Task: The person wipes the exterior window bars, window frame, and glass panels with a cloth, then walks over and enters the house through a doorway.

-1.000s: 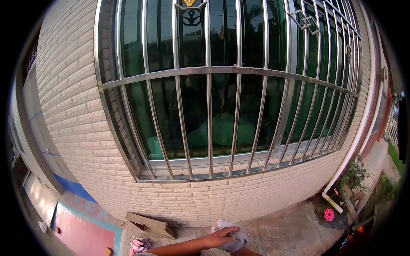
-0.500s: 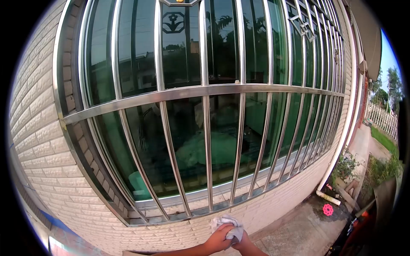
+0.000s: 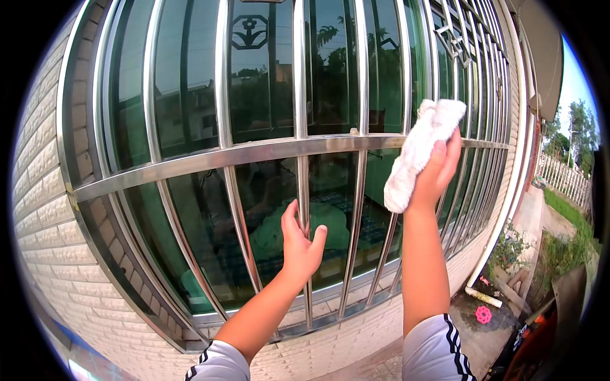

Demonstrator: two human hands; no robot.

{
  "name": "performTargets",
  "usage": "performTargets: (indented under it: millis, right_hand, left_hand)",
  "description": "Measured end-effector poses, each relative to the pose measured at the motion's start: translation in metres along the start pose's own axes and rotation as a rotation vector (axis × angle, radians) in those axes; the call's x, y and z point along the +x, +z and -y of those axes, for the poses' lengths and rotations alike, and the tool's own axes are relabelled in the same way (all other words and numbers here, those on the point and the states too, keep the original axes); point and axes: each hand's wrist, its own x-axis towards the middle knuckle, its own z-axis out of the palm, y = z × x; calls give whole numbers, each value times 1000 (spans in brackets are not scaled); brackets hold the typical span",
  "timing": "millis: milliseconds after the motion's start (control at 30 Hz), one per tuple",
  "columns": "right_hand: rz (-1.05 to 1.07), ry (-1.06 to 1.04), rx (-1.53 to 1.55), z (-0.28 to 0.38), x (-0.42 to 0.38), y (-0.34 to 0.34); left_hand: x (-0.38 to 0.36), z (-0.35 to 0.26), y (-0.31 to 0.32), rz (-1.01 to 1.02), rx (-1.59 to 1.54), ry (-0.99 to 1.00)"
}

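My right hand (image 3: 437,168) is raised on the right and grips a white cloth (image 3: 424,149), folded into a long pad. The cloth overlaps the horizontal metal rail (image 3: 267,150) of the window grille and the bars behind it. Lower and nearer the middle, my left hand (image 3: 302,244) has its fingers and thumb apart and holds nothing. It is close in front of an upright metal bar (image 3: 303,184) below the rail. Green-tinted window glass (image 3: 330,203) lies behind the bars, with reflections and a dim room showing in it.
A pale brick wall (image 3: 54,222) surrounds the window. At the right, a white drainpipe (image 3: 502,222) runs down to the ground, ending near a pink flower-shaped object (image 3: 483,315). Plants (image 3: 511,247) and a white fence (image 3: 563,178) stand beyond.
Both hands were together low in front of the sill, bunched around the cloth. They have separated and risen, the right hand carrying the cloth up to the rail, the left now empty.
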Motion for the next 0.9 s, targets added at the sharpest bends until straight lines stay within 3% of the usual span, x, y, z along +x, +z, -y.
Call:
performTargets:
  millis: [33,100,133,167,233,300,333,400,433,500,533,633,667,733,900]
  right_hand:
    - [162,-355,-330,-4,16,24]
    - [423,-690,-595,6,22,68]
    - [680,-721,-545,-1,26,77]
    - [937,-748,-487,-7,27,84]
    - [1316,-820,-690,6,48,91]
    - [1684,-723,-1079,25,60,110]
    - [1689,-730,-1075,34,63,118]
    - [1833,-482,-1224,42,58,124]
    - [1828,-456,-1220,31,54,112]
    - [1243,-800,-606,-1,42,75]
    - [1067,-821,-503,-6,32,71]
    - [786,-769,-438,-18,8,52]
    - [790,-755,-437,-25,-1,50]
    - [479,-741,-439,-35,-19,42]
    - [318,-539,-738,-23,-42,39]
  left_hand:
    - [0,-2,-1,-5,-1,0]
    - [-2,-8,-5,105,-65,-106]
    - [-3,4,-3,44,36,34]
    - [-8,7,-5,36,32,42]
    - [-15,3,-8,55,120,45]
    - [-10,6,-6,44,105,53]
    - [-10,8,-5,52,67,69]
    - [-21,12,-10,87,53,62]
    - [-22,14,-9,92,27,42]
    - [-20,18,-11,117,-9,39]
    - [-21,23,-11,128,-41,32]
    - [-19,19,-12,143,-110,29]
    - [-20,14,-12,143,-53,38]
    - [-19,9,-12,129,2,54]
    - [-21,15,-4,104,49,84]
